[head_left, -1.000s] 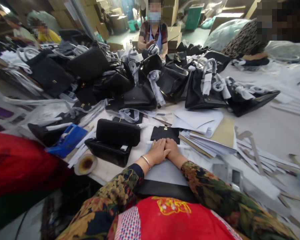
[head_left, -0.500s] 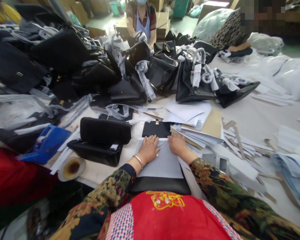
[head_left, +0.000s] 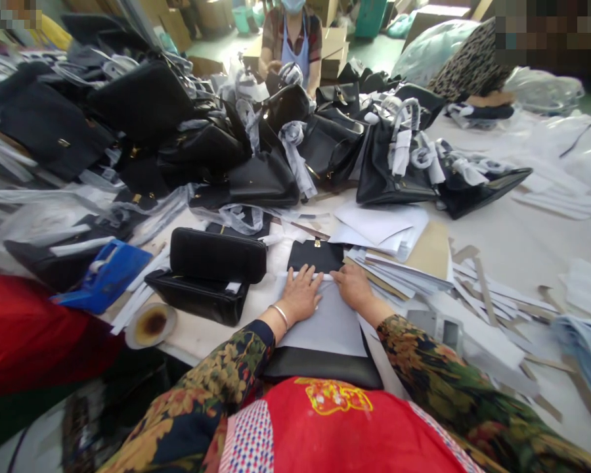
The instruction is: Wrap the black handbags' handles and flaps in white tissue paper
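A black handbag [head_left: 320,364] lies flat at the table's near edge, under a grey paper sheet [head_left: 331,323]. Its black flap [head_left: 315,255], with a gold clasp, shows beyond the sheet. My left hand [head_left: 301,294] lies flat on the sheet's far left part, fingers spread. My right hand [head_left: 353,286] rests on the sheet's far right part, fingers bent at its top edge. The two hands are a little apart.
A black bag [head_left: 211,270] lies on its side to the left, beside a blue tape dispenser [head_left: 106,276] and a tape roll [head_left: 150,324]. A stack of white sheets [head_left: 384,230] is at right. Many black handbags [head_left: 256,164] are heaped further back, where a person in an apron [head_left: 290,39] works.
My hands have moved from pressed together at the sheet's top middle to apart, smoothing the paper outward. The view has shifted slightly.
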Demonstrator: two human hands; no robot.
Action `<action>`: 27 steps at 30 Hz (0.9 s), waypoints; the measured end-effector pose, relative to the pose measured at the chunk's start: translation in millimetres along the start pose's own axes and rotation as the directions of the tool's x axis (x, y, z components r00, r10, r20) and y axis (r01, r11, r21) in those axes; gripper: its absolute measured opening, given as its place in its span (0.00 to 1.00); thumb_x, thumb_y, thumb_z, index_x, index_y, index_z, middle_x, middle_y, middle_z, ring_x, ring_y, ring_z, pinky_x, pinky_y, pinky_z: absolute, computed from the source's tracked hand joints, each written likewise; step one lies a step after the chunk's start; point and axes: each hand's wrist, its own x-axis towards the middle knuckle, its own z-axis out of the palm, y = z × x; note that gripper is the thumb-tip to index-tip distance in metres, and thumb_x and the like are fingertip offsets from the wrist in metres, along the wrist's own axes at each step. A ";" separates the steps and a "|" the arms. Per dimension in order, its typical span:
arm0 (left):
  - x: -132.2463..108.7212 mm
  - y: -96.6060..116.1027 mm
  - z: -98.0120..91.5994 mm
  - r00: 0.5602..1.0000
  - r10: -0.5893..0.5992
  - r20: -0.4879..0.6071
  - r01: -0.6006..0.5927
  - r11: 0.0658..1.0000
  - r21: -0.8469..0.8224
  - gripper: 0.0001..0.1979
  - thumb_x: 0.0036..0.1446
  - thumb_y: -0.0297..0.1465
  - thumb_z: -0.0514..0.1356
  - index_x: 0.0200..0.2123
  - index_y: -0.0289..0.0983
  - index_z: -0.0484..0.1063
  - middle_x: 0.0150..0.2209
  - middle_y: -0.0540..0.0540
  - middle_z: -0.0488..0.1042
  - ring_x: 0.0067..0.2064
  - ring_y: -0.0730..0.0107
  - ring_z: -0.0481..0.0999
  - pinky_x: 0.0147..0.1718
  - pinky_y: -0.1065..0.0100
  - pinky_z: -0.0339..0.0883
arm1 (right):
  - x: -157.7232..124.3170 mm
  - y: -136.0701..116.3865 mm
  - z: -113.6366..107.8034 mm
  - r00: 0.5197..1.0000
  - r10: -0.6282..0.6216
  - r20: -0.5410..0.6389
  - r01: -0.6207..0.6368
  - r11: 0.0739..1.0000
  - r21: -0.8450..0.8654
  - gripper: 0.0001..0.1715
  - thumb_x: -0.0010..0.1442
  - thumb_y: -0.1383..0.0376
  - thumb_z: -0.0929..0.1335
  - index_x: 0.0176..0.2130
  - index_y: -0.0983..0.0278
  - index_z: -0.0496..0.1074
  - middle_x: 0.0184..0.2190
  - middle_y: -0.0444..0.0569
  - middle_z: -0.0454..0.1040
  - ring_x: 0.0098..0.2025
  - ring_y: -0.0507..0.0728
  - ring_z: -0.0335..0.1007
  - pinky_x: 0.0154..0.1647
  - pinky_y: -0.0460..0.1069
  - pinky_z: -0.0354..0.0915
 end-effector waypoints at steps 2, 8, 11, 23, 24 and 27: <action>1.4 -1.9 1.3 1.000 0.005 0.007 -0.005 1.000 -0.012 0.32 0.63 0.41 0.54 0.68 0.41 0.53 0.69 0.38 0.53 0.70 0.47 0.47 0.64 0.37 0.37 | -4.0 3.6 4.4 0.999 0.013 -0.039 -0.010 0.998 0.060 0.21 0.66 0.67 0.61 0.53 0.58 0.76 0.46 0.54 0.74 0.49 0.62 0.64 0.53 0.55 0.57; 5.2 -6.1 0.3 0.999 0.015 0.038 -0.014 0.999 -0.044 0.30 0.63 0.41 0.53 0.67 0.43 0.55 0.69 0.40 0.56 0.69 0.47 0.50 0.64 0.37 0.41 | -39.4 18.1 8.9 0.924 0.303 -0.232 -0.218 0.919 0.329 0.24 0.62 0.65 0.63 0.56 0.69 0.71 0.56 0.61 0.69 0.57 0.65 0.63 0.60 0.59 0.58; 7.1 -5.7 -1.4 0.998 0.012 0.055 -0.009 0.999 -0.045 0.30 0.63 0.41 0.53 0.67 0.44 0.56 0.69 0.40 0.55 0.69 0.47 0.50 0.63 0.36 0.41 | -59.6 17.1 16.0 0.866 0.493 -0.087 -0.385 0.766 0.514 0.24 0.62 0.61 0.64 0.55 0.69 0.71 0.48 0.59 0.75 0.45 0.61 0.73 0.51 0.56 0.67; 10.1 -4.8 -2.6 0.996 0.012 0.092 -0.012 1.000 -0.009 0.27 0.64 0.40 0.52 0.66 0.44 0.58 0.68 0.41 0.56 0.69 0.47 0.51 0.62 0.35 0.44 | -62.5 11.5 12.1 0.868 0.480 -0.129 -0.350 0.774 0.528 0.21 0.61 0.64 0.65 0.52 0.70 0.73 0.47 0.60 0.75 0.47 0.62 0.72 0.54 0.57 0.66; 10.0 -4.4 -3.1 0.996 0.012 0.093 -0.011 1.000 -0.008 0.27 0.64 0.40 0.52 0.66 0.44 0.58 0.68 0.41 0.56 0.69 0.47 0.51 0.63 0.35 0.44 | -57.4 14.5 5.7 0.877 0.445 -0.179 -0.316 0.817 0.482 0.22 0.62 0.65 0.64 0.54 0.70 0.72 0.51 0.61 0.73 0.52 0.63 0.69 0.58 0.58 0.63; 9.7 -3.3 -4.7 0.996 0.005 0.093 -0.004 1.000 -0.007 0.27 0.64 0.40 0.53 0.66 0.44 0.58 0.68 0.41 0.57 0.69 0.47 0.51 0.63 0.36 0.43 | -38.8 22.5 -9.8 0.951 0.251 -0.183 -0.216 0.958 0.190 0.24 0.66 0.68 0.60 0.58 0.67 0.68 0.58 0.60 0.68 0.58 0.63 0.65 0.59 0.56 0.61</action>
